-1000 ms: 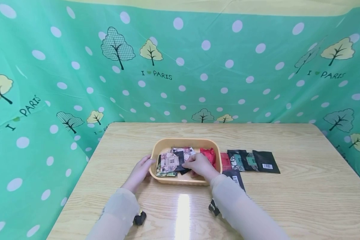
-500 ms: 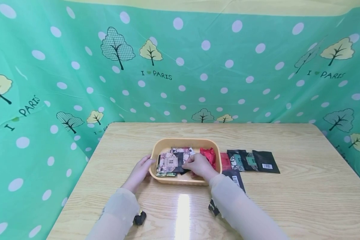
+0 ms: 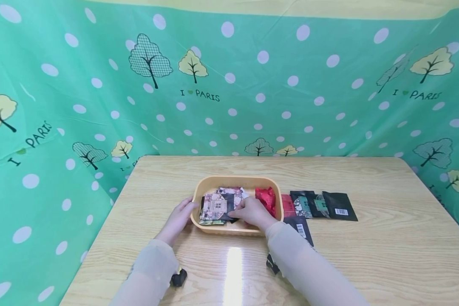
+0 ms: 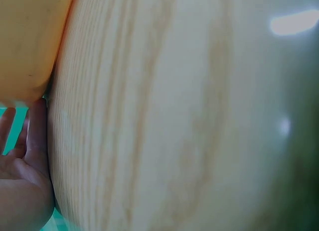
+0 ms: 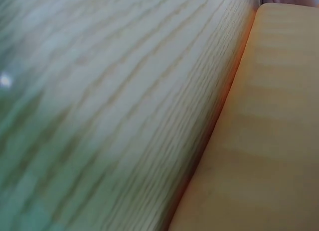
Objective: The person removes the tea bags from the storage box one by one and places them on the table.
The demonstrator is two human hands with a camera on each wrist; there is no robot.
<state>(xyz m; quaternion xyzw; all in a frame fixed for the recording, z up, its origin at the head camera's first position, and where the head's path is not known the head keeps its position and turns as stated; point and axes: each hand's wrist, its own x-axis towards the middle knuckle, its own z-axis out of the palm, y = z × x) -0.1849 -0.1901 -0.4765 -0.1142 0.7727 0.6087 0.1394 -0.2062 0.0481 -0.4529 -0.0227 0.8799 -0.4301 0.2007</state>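
In the head view a yellow-orange plastic basket (image 3: 237, 232) sits on the table. It contains several flat sachets and a red crinkled packet (image 3: 265, 199). My right hand (image 3: 253, 211) reaches inside, thumb and finger pinching the edge of a pink-and-black sachet (image 3: 216, 205) on top of the pile. Its other fingers are partly hidden. At the basket's left end, my left hand (image 3: 179, 218) touches the wall and rim. The left wrist view shows extended fingers of the left hand (image 4: 27, 156) against the basket (image 4: 30, 42). Only the basket wall (image 5: 264, 141) fills the right wrist view's side.
Right of the basket lie a red sachet (image 3: 288, 206), a patterned sachet (image 3: 302, 205) and a black sachet (image 3: 340, 206) with a barcode. Another black sachet (image 3: 300, 229) is partly under the right forearm. Small black objects (image 3: 179, 278) lie by the sleeves. A green curtain (image 3: 229, 106) hangs behind.
My right hand has shifted slightly left, and its fingertips have slid along the edge of the pink-and-black sachet. The left hand and the basket stay in place.
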